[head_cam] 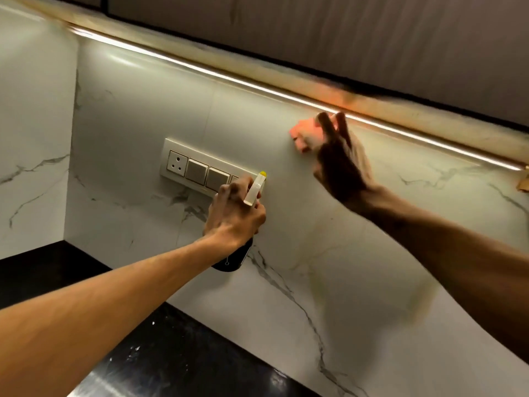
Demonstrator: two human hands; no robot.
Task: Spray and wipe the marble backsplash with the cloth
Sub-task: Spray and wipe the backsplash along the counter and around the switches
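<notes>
Marble backsplash (286,213) over a black surface (171,353). Left hand (234,216) has its fingers (229,193) curled tight round the spray bottle (254,191), right by the switch plate (197,170). Right hand (340,170) is flat, fingers straight and spread, pressing the pink cloth (302,134) to the marble, with the cloth poking out left of the fingertips.

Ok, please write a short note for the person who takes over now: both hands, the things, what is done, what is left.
Left hand grips the spray bottle, nozzle toward the marble backsplash, in front of the switch panel.
Right hand presses the pink cloth on the backsplash with straight fingers, just under the light strip.
Done: wiping is under way; how much is cleaned does not show.
Left: probably wipe the lower marble.
</notes>
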